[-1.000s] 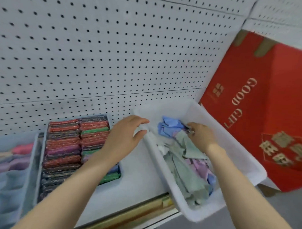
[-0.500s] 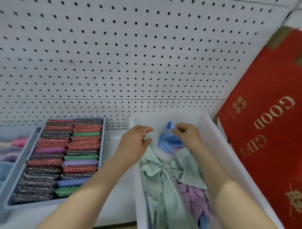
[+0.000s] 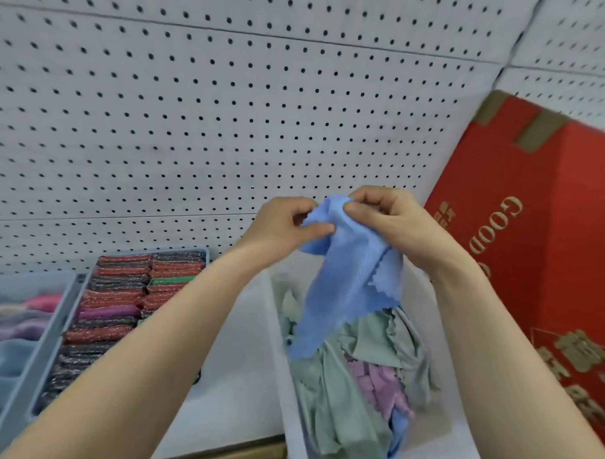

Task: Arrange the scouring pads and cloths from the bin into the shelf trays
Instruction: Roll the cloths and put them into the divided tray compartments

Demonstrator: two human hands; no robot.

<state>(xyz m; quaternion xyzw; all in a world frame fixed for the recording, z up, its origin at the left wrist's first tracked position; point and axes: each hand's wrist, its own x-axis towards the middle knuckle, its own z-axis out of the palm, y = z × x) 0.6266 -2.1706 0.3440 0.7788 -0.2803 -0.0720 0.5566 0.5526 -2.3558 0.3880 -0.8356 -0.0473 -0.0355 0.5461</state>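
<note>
Cloth tray (image 3: 19,339) at 9 o'clock: soft pink, purple and blue folds lie in it, likely the destination for what is in hand

Pad tray (image 3: 86,287) just right of it: scouring pads (image 3: 116,312) packed on edge in two rows, so that sort looks largely done

Left hand (image 3: 284,225) at centre: forearm rises from 7 o'clock, thumb and curled fingers pinch the top edge of the blue cloth (image 3: 347,282)

Blue cloth hangs free from the pinch, lower corner trailing over the bin (image 3: 277,331); held high probably to shake it open and find corners for folding

Right hand (image 3: 387,225) at 1 o'clock of the left: forearm enters from 5 o'clock, fingers curled, pinching the same top edge, fingertips close to the left's

Bin at 5 o'clock: green, purple and blue cloths (image 3: 357,385) heaped loose, so much sorting remains

Red box (image 3: 551,238) at 3 o'clock, leaning on the pegboard (image 3: 195,122)
</note>
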